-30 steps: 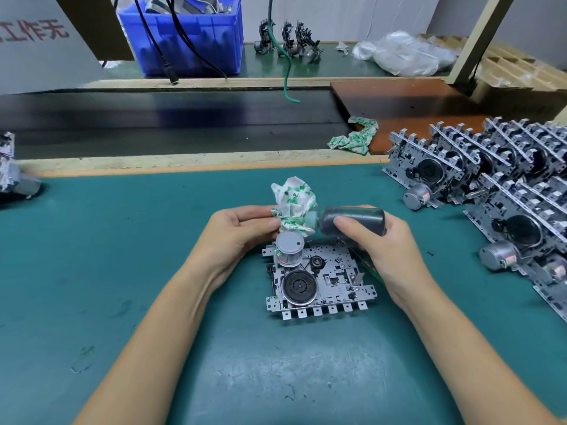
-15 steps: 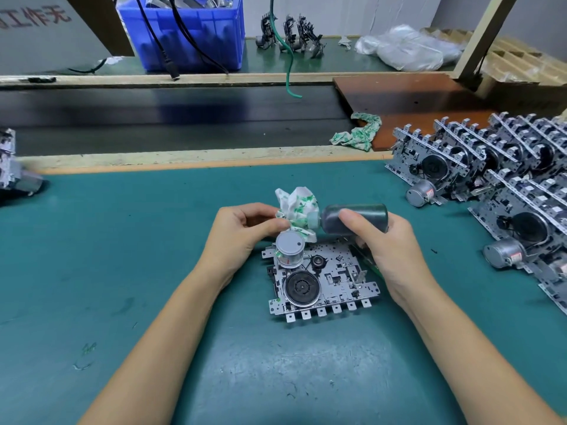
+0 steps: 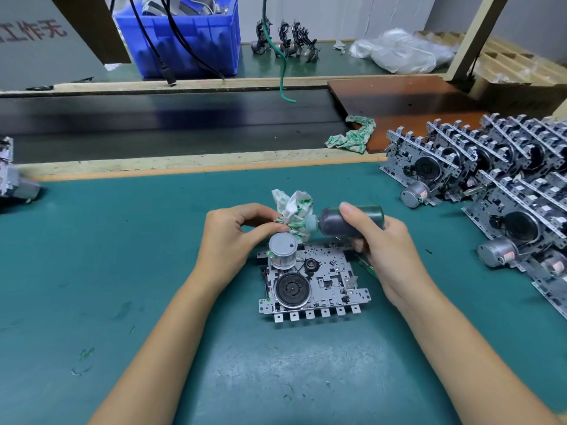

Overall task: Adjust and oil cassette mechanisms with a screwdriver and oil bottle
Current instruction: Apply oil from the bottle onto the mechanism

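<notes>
oil bottle gripped sideways, right hand

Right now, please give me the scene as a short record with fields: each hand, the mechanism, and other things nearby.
left hand: pinches the crumpled cloth
right hand: grips the oil bottle, held sideways, its tip in that cloth
cassette mechanism: flat on the green mat, below both hands
nearby: stacked mechanisms at right; blue crate behind
</notes>
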